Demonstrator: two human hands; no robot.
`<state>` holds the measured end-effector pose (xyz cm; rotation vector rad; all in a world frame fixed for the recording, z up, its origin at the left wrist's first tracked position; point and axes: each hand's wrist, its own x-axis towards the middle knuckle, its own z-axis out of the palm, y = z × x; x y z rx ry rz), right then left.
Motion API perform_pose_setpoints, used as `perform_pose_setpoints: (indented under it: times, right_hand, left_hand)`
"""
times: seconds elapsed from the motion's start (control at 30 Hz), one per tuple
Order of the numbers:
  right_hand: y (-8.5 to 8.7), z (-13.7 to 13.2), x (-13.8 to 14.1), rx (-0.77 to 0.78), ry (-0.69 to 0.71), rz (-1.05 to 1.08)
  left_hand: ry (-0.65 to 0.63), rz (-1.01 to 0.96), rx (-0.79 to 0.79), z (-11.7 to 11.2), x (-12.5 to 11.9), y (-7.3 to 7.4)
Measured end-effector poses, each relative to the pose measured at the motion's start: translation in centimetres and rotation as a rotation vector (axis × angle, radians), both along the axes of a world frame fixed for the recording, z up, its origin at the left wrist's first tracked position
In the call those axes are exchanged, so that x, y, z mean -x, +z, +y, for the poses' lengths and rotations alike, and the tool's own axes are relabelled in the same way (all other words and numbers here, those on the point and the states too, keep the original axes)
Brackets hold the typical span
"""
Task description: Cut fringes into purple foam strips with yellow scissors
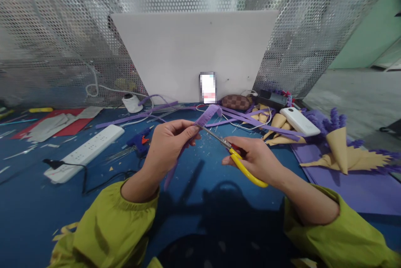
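Observation:
Between the thumb and fingers of my left hand (171,142) is a purple strip (209,114). Its upper end curls over and looks fringed along one edge, and its tail hangs below the hand. My right hand (255,157) is closed round a pair of scissors (246,169) with yellow handles. The blades point left and reach the strip right beside my left fingertips; whether they are parted is too small to tell. Both hands are raised above the blue table (200,201).
At left lie a white power strip (90,151), a blue glue gun (139,140) and red sheets (75,128). A phone (208,88) leans on the white board (194,50). Purple strips (266,126), a white power bank (299,121), paper-wrapped purple flowers (336,151) and purple sheets (354,192) sit at right.

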<state>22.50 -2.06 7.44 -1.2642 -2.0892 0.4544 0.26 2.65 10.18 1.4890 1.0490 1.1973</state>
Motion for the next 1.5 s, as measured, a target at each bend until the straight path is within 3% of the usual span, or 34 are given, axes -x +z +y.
perform_pose_setpoints:
  times: [1.07, 1.3, 1.5]
  right_hand:
    - [0.34, 0.01, 0.14, 0.051, 0.021, -0.009]
    - [-0.23, 0.36, -0.15, 0.212, 0.129, 0.141]
    - [-0.07, 0.33, -0.16, 0.155, 0.092, 0.101]
  left_hand:
    - [0.024, -0.039, 0.011, -0.25, -0.31, 0.12]
    - [-0.076, -0.186, 0.196, 0.07, -0.4, 0.47]
    - [-0.04, -0.184, 0.192, -0.04, -0.6, 0.51]
